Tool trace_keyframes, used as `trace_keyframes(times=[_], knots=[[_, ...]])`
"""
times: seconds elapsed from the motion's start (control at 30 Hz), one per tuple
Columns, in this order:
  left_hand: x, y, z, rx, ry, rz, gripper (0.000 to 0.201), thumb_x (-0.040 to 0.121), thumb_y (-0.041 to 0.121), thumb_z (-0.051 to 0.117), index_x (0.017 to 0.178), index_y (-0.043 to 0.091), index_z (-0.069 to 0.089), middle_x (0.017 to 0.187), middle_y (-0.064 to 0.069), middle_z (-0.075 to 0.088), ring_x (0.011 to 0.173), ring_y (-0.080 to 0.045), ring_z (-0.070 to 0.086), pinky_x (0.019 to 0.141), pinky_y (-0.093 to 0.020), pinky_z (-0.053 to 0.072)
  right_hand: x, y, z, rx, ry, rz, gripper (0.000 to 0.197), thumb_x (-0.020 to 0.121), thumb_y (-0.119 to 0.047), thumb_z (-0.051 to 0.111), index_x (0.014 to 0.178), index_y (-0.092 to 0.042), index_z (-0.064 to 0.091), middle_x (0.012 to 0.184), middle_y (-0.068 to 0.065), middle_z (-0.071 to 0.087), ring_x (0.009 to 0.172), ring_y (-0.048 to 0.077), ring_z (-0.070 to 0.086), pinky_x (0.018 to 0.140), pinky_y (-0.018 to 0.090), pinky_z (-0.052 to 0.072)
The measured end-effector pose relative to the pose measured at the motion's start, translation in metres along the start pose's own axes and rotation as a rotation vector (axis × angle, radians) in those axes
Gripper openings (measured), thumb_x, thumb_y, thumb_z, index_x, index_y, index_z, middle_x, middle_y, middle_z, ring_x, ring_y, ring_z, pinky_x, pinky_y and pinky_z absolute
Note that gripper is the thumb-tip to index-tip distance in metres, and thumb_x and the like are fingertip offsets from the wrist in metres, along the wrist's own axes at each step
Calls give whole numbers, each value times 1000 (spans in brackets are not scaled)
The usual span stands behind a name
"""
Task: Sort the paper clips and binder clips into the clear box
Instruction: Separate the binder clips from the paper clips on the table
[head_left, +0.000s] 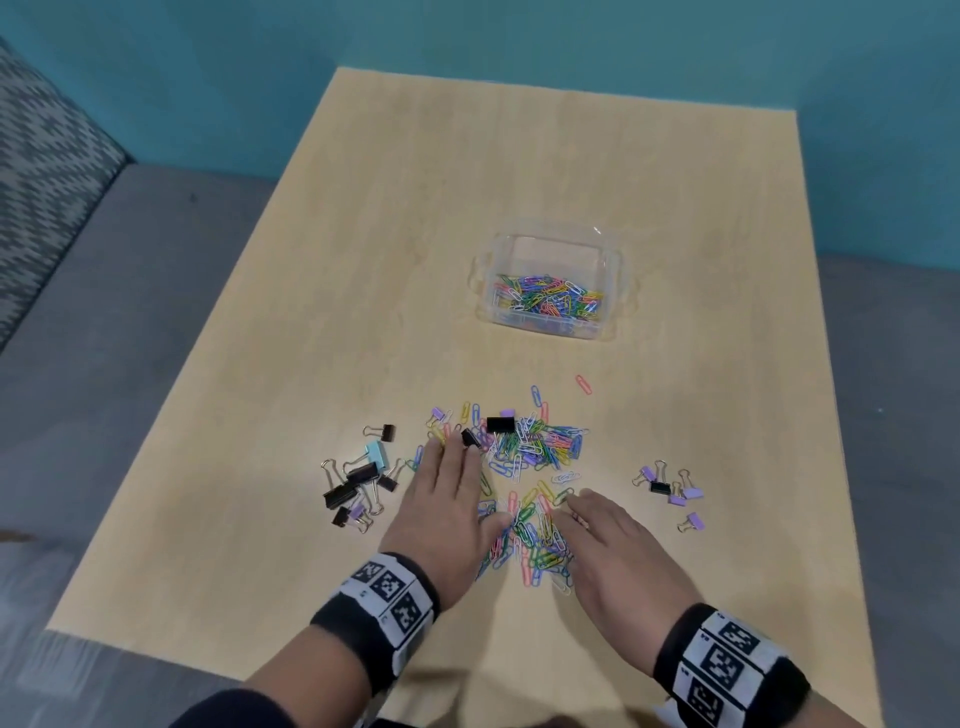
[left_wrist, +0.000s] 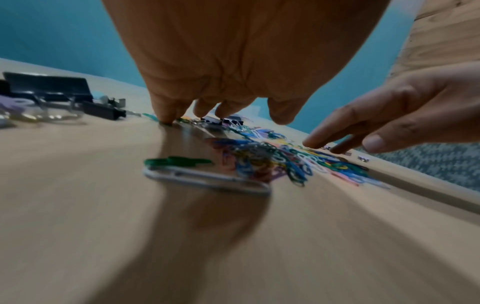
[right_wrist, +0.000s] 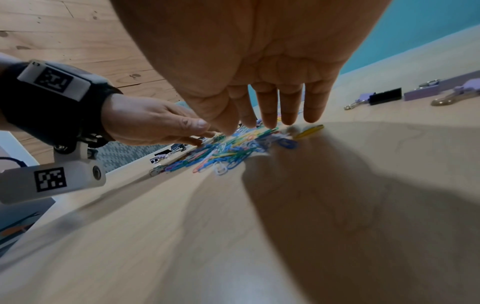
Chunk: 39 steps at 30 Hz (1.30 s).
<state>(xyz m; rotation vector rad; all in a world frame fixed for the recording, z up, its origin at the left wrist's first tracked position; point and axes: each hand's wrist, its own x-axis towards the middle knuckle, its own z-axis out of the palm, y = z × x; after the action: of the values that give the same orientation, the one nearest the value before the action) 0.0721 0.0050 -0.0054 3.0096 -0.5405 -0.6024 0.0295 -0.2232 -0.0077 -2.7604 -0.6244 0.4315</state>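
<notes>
Head view: clear box (head_left: 618, 270) sits at 12 o'clock from the hands, well apart, w/ a layer of coloured paper clips in it. Loose paper clip pile (head_left: 524, 467) lies on the table (head_left: 363, 260) between and ahead of both hands. Left hand (head_left: 441, 504) is flat, fingers straight, tips at a black binder clip (head_left: 471, 437) on the pile's 10 o'clock edge; it grasps nothing. Right hand (head_left: 608, 545) is also flat and released, at the pile's 4 o'clock. Probably the two palms flank the pile to rake it together before scooping. Binder clips are set aside in two groups: dark and blue group (head_left: 358, 483) at 9 o'clock of the pile, purple group (head_left: 672, 491) at 3 o'clock, likely pre-sorted by kind.

Left wrist view: left fingers (left_wrist: 166, 111) point down, tips on the table at the pile's far edge, nothing pinched. Right hand comes in from 3 o'clock, fingers straight on the clips.

Right wrist view: right fingers (right_wrist: 291, 107) are straight, tips just over the clips; left hand sits at 9 o'clock, flat too. Purple group shows at 2 o'clock.
</notes>
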Motion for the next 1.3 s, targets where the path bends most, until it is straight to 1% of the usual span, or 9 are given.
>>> trace_keyframes(times=[0.13,0.37,0.6,0.73,0.8,0.87,1.0,1.13,1.3], knots=[[-1,4,13,19,-62,-3,83,91,58,-3,147,-4,2,156,-24,4,143,-36,-8,116,-47,7,-5,1,2,-7,-13,19,50,85,-23,42,135,-19,44,138,1,47,135,25,36,106,39,39],[-4,-5,26,43,-139,-11,84,92,60,-8,147,-3,0,156,-22,2,143,-36,-13,116,-47,6,-7,1,2,-6,9,19,50,84,-21,44,133,-17,48,136,3,50,133,25,40,104,39,41],[-5,0,-4,-56,42,-46,75,92,51,15,133,-4,46,141,-23,43,134,-35,35,110,-45,33,-6,2,2,-10,6,17,52,80,-18,55,132,-17,50,134,3,52,131,26,43,103,40,43],[9,-12,-6,-80,-58,-35,91,80,60,-10,149,3,4,158,-14,-5,145,-25,-10,119,-36,2,-6,2,2,-9,20,12,52,80,-17,53,132,-16,50,134,3,52,131,26,43,103,40,42],[4,-14,0,-46,-78,-13,91,81,61,-13,149,2,1,157,-14,-8,145,-25,-11,118,-35,-3,-6,3,2,-8,29,6,51,79,-17,54,130,-16,51,132,3,53,130,27,45,102,40,44],[-7,-10,3,-30,-59,-12,90,87,60,-13,147,-2,15,156,-19,7,145,-29,1,119,-37,2,-6,4,3,-12,32,1,51,79,-17,54,130,-15,51,132,4,53,129,27,45,102,40,43],[-28,-4,8,-71,-37,5,71,93,51,25,132,-4,47,139,-21,46,132,-33,39,107,-38,26,-6,5,6,-24,28,4,50,80,-19,53,130,-16,50,133,3,52,131,27,43,103,39,42],[-21,-8,1,-77,-23,-24,63,94,50,18,138,10,39,136,-10,46,121,-30,41,99,-44,39,-6,4,5,-27,28,1,51,79,-19,55,130,-17,50,133,2,52,131,26,43,104,37,41],[1,-19,-15,-43,-29,-108,58,89,43,22,131,13,48,105,-6,56,90,-30,48,79,-44,46,-6,5,5,-15,26,1,51,79,-17,57,130,-16,51,133,3,52,131,26,44,102,39,43]])
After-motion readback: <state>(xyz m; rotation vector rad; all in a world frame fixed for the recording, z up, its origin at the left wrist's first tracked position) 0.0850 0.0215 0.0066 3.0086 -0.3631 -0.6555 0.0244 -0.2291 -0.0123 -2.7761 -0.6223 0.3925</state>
